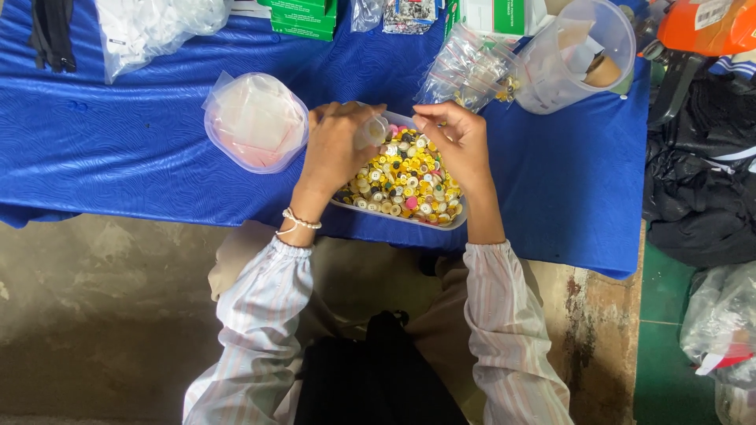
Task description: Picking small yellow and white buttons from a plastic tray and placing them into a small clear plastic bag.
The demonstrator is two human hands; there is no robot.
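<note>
Sat at the near edge of the blue cloth, striped sleeves reaching forward over the lap. Kept a shallow tray of mixed buttons (mostly yellow, some white, pink and dark) right at that near edge, between both wrists. Curled the left hand around a small clear bag, fingers closed on it, just above the tray's far left corner; wore a bead bracelet at that wrist. Held the right hand over the tray's far right part, fingertips pinched narrow together (whether on a button, could not tell). Left a clear lidded tub just beside the left hand. Farther back, near the far right corner, stacked small clear bags against a tipped clear jug. Along the far edge, set green boxes.
</note>
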